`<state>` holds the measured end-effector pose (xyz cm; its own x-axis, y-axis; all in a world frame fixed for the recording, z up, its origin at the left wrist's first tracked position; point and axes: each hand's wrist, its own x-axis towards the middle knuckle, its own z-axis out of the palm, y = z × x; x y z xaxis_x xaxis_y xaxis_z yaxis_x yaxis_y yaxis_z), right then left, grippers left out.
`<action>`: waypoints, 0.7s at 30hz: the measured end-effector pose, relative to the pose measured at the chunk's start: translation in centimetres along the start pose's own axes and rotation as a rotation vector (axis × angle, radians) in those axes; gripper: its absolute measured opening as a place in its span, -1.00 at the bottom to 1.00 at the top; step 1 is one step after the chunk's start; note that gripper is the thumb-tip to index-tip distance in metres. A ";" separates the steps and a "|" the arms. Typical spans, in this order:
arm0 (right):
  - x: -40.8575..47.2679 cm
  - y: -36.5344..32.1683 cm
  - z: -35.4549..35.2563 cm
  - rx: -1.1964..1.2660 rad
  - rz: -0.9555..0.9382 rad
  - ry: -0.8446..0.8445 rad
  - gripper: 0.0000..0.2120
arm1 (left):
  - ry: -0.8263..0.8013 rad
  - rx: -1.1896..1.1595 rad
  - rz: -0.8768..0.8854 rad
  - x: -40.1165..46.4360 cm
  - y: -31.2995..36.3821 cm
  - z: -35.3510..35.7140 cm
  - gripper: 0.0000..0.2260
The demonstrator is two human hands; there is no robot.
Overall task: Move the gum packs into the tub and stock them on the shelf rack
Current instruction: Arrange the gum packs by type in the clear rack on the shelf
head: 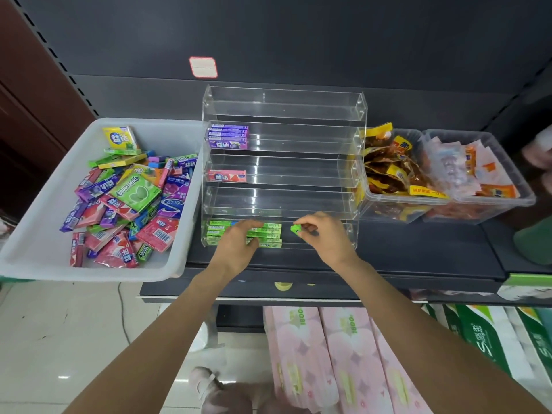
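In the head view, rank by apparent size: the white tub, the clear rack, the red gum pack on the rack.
Largest to smallest:
1. white tub
2. clear rack, close behind it
3. red gum pack

"DOUBLEMINT" on green gum pack in tub; "1800" on pink tissue packs.

A white rectangular tub sits at the left end of the dark shelf, holding a loose heap of gum packs in green, purple, red, pink and yellow, lying flat and overlapping at many angles. Just right of it stands a clear tiered shelf rack. Its second tier holds stacked purple packs at the left end, its third tier one red pack, and its bottom tier rows of green packs lying lengthwise. A further green pack is end-on above the bottom tier.
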<state>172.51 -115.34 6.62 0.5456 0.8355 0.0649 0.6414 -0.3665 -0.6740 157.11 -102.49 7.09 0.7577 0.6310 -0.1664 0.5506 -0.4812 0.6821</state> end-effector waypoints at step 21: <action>-0.2 0.0 1.9 -0.178 0.081 -0.241 -0.74 | -0.071 0.509 0.222 -0.6 -2.1 0.3 -0.60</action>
<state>171.39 -114.70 5.26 0.4691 0.8658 -0.1741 0.6968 -0.4840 -0.5294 155.58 -102.08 5.56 0.8868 0.4471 -0.1172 0.4615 -0.8420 0.2794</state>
